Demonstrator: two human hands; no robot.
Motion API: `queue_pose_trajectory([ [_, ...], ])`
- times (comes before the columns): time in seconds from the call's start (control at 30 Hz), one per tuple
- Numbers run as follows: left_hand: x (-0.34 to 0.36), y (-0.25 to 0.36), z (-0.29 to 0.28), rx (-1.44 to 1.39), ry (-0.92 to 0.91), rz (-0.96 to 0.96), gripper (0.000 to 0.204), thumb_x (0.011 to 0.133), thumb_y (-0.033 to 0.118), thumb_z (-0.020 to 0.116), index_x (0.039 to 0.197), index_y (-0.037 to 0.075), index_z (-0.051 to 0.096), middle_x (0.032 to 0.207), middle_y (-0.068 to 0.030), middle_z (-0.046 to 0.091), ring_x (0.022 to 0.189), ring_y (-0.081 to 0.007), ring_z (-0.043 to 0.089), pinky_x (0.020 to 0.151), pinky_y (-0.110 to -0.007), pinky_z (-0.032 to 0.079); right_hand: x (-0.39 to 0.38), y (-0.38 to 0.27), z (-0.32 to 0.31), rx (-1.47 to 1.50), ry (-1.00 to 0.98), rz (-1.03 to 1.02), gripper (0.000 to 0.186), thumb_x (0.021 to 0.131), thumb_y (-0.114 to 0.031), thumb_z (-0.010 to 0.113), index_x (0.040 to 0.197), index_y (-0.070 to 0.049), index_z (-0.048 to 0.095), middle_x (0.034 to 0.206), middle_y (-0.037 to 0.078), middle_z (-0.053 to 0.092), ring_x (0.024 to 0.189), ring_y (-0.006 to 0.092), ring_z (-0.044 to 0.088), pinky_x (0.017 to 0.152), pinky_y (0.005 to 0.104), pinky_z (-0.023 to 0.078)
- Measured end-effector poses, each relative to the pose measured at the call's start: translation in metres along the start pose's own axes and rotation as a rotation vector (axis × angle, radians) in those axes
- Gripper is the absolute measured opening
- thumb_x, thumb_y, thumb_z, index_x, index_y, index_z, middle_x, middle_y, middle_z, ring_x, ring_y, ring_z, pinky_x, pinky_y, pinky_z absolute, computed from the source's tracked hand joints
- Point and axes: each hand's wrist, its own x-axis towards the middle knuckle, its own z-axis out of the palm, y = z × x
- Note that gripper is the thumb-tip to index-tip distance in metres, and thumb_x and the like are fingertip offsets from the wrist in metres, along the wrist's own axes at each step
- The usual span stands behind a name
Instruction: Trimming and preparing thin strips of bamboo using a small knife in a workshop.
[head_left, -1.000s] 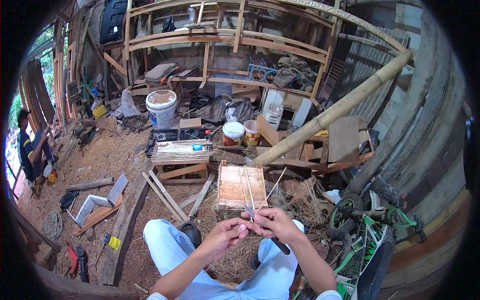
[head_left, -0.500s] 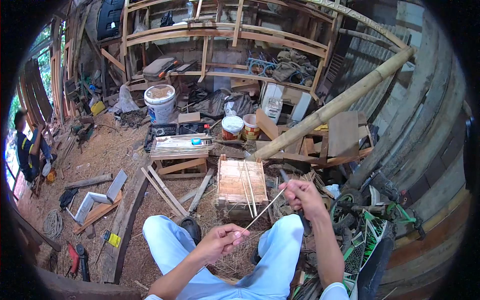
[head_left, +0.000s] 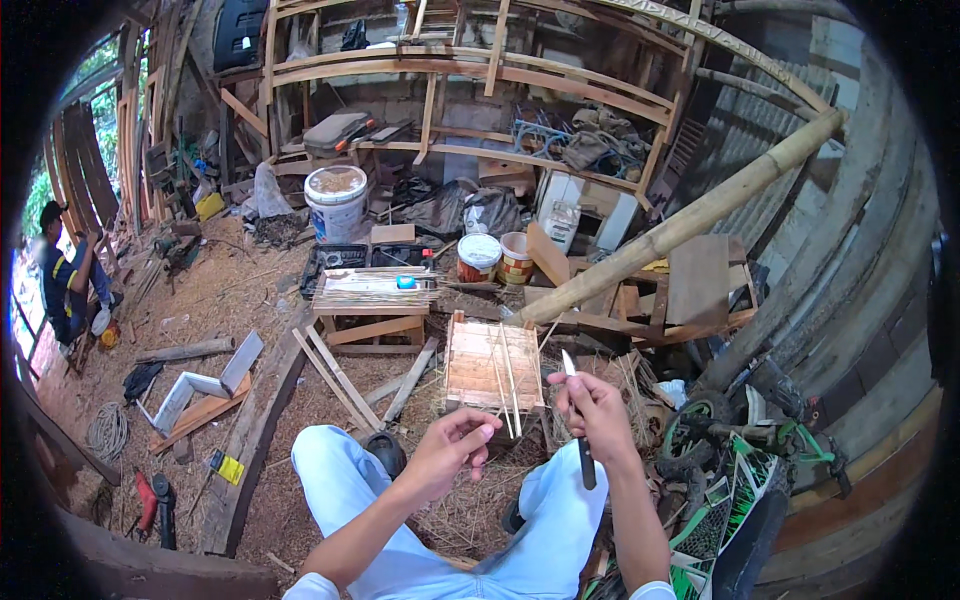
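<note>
In my right hand (head_left: 602, 420) is a knife (head_left: 587, 465), its dark handle below my fingers and its pale blade pointing up. My left hand (head_left: 452, 458) hovers over the gap between my knees, fingers loosely curled and apart, with nothing visible in it. Just beyond both hands stands a low wooden stool (head_left: 475, 370) with a slatted top. Two thin bamboo strips (head_left: 507, 375) lie lengthwise on it. Another slim stick (head_left: 548, 334) shows past the stool's far right corner; whether anything supports it I cannot tell.
A small bench (head_left: 370, 322) holds more strips and a blue tape measure (head_left: 405, 282). Buckets (head_left: 336, 215) stand behind. A bamboo pole (head_left: 690, 215) slants across the right, above a small bicycle (head_left: 700, 430). A power tool (head_left: 147, 500) lies left. Another person (head_left: 65, 280) sits far left.
The thin strip stretched between my hands is out of both of them. My left hand has loosened, and the knife in my right hand now shows upright. The view has shifted slightly left.
</note>
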Motion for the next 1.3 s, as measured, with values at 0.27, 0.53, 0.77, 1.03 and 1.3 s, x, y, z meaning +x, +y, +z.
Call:
queue_pose_trajectory([
  [0.27,-0.008,0.003,0.007,0.023,-0.053,0.057,0.018,0.093,0.015,0.058,0.105,0.002,0.061,0.071,0.0051,0.045,0.054,-0.0031,0.035,0.046,-0.019,0.027,-0.011,0.011,0.029,0.056,-0.456,0.167,0.033,0.097,-0.02,0.05,0.125,-0.001,0.053,0.067,0.002,0.055,0.046,0.002,0.033,0.041,0.018,0.024],
  [0.53,-0.021,0.005,0.006,0.064,-0.085,-0.022,0.02,0.093,0.018,0.058,0.104,0.002,0.062,0.065,0.0058,0.043,0.053,-0.003,0.034,0.045,-0.02,0.024,-0.005,-0.001,0.007,0.232,-0.265,0.099,0.033,0.095,-0.021,0.054,0.117,0.003,0.057,0.062,0.001,0.053,0.045,0.0017,0.035,0.04,0.0177,0.026],
  [0.77,-0.017,0.003,0.008,-0.055,-0.124,-0.016,0.019,0.092,0.018,0.059,0.103,0.002,0.063,0.066,0.005,0.044,0.053,-0.003,0.034,0.042,-0.019,0.025,-0.016,0.002,0.022,0.054,-0.483,0.248,0.028,0.093,-0.021,0.058,0.111,0.0,0.063,0.066,0.0,0.055,0.048,0.0021,0.035,0.042,0.0185,0.025],
  [1.03,-0.016,0.001,0.012,0.065,-0.044,0.03,0.024,0.092,0.02,0.06,0.106,0.001,0.063,0.061,0.0051,0.043,0.05,-0.0036,0.034,0.042,-0.019,0.026,-0.013,-0.002,0.021,-0.019,-0.439,0.258,0.023,0.093,-0.021,0.058,0.102,-0.001,0.065,0.068,-0.003,0.055,0.05,0.0017,0.038,0.043,0.0178,0.027],
  [1.3,-0.016,-0.002,0.011,0.038,-0.005,0.0,0.025,0.092,0.02,0.06,0.108,0.0,0.062,0.062,0.0052,0.042,0.051,-0.0033,0.035,0.042,-0.019,0.026,-0.004,-0.001,0.018,-0.052,-0.42,0.275,0.024,0.093,-0.019,0.058,0.104,0.001,0.065,0.067,-0.004,0.052,0.048,0.0017,0.037,0.042,0.0183,0.026],
])
